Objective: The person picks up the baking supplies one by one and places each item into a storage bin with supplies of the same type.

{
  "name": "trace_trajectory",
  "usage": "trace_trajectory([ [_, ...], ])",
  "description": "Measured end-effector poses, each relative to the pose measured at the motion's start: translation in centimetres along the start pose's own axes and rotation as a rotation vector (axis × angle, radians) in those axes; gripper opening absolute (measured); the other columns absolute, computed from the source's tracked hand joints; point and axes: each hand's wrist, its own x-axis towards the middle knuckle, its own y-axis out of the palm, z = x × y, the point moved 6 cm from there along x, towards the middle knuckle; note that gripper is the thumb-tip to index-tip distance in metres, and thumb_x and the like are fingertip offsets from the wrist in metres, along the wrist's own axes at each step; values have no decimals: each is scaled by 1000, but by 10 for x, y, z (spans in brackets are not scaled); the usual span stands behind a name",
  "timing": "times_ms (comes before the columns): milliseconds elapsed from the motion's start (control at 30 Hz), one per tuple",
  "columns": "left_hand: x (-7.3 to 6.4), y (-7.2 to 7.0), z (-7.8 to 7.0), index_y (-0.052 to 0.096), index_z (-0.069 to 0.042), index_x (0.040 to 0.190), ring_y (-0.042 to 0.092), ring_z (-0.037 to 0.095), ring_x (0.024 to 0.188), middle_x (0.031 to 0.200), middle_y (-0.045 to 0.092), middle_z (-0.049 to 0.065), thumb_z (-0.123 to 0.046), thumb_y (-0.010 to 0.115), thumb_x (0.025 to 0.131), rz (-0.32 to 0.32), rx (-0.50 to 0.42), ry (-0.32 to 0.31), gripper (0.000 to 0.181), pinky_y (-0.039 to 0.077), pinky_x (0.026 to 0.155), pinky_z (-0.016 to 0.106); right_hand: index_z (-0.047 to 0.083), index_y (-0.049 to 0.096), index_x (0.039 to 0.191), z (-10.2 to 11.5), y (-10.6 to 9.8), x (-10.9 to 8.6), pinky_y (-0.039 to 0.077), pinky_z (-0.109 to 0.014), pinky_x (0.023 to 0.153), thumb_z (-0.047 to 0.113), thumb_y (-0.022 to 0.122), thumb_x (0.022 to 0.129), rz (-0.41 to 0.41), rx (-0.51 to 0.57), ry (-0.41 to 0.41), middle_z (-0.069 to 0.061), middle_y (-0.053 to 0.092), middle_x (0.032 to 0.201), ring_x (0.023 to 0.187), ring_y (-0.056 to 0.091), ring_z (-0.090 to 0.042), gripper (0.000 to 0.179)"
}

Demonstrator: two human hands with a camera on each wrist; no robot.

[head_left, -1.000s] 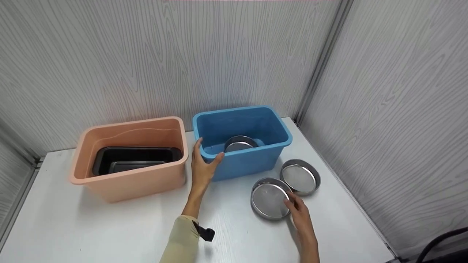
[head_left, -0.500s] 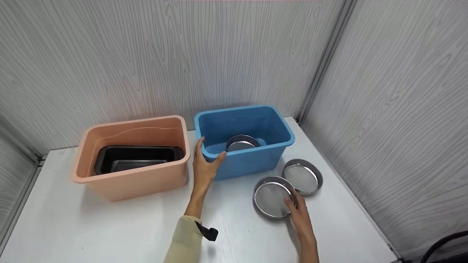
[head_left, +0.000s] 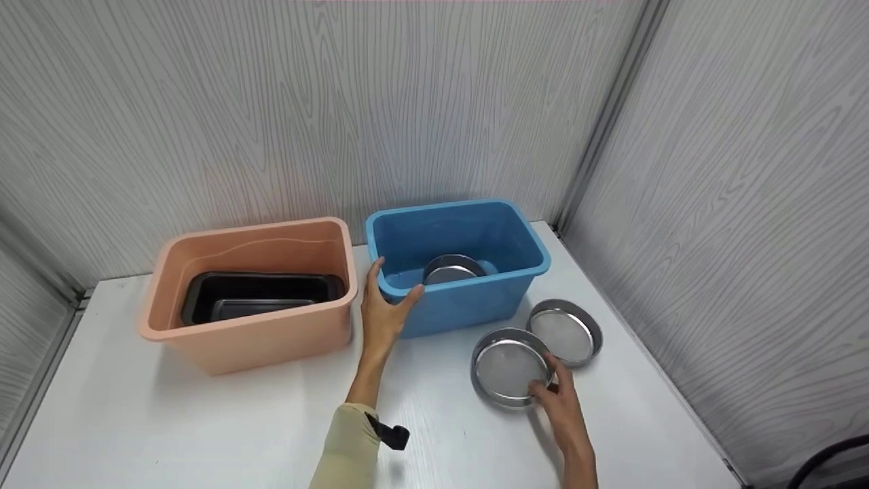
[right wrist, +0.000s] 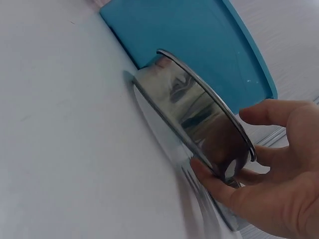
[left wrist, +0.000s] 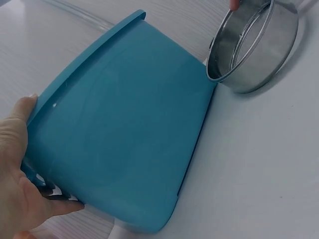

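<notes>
A round metal sieve (head_left: 509,370) with a flat grey base stands nearest me on the white table. My right hand (head_left: 562,411) grips its right edge, with fingertips at the rim and wall. In the right wrist view, a finger reaches the lower edge of the sieve (right wrist: 194,112), which looks slightly tilted. A second sieve (head_left: 562,334) lies just behind, and another sieve (head_left: 451,272) sits inside the blue plastic bin (head_left: 468,302). My left hand (head_left: 381,319) holds the bin's front left corner, its thumb and fingers spread on two sides.
To the left stands a peach plastic bin (head_left: 265,346) with a black rectangular baking pan (head_left: 254,309) inside. Wood-patterned wall panels (head_left: 285,115) rise behind the bins and along the right side. A black cable (head_left: 825,455) shows at the lower right.
The right hand's fingers have shifted along the near sieve's right rim, and that sieve seems slightly raised or tilted. The left hand stays on the blue bin. The head view has shifted slightly.
</notes>
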Motion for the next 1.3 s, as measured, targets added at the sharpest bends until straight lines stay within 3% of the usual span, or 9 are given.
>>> trace_trajectory([
  [167,2,1,-1,28,-18,164,27,30,156,170,28,8,-46,81,88,-6,4,11,97,26,123,60,13,40,159,2,1,1,46,-35,96,7,64,93,4,-12,-32,-15,22,168,124,50,-37,70],
  [433,1,5,0,29,-21,163,29,28,155,169,29,7,-50,80,87,4,18,-4,96,28,123,59,17,36,162,0,0,-1,46,-35,98,9,66,95,10,23,-16,-14,17,169,129,47,-35,74],
  [733,2,5,1,31,-24,163,31,29,154,168,31,7,-51,80,87,-11,21,-3,94,29,122,59,21,40,159,8,1,-1,52,-28,93,8,70,94,1,55,-40,-8,24,167,131,48,-35,73],
  [1033,3,1,-2,32,-18,163,32,30,153,168,32,8,-48,81,87,-30,25,24,95,30,121,60,15,43,158,25,2,-4,52,-25,97,1,69,96,5,194,-93,-5,31,163,138,47,-38,69],
  [1300,3,7,-3,32,-23,163,32,28,153,168,32,5,-53,81,86,-22,31,16,96,31,121,59,8,44,155,36,-2,-9,54,-28,101,-5,66,96,-3,306,-150,-10,36,155,130,57,-31,65],
])
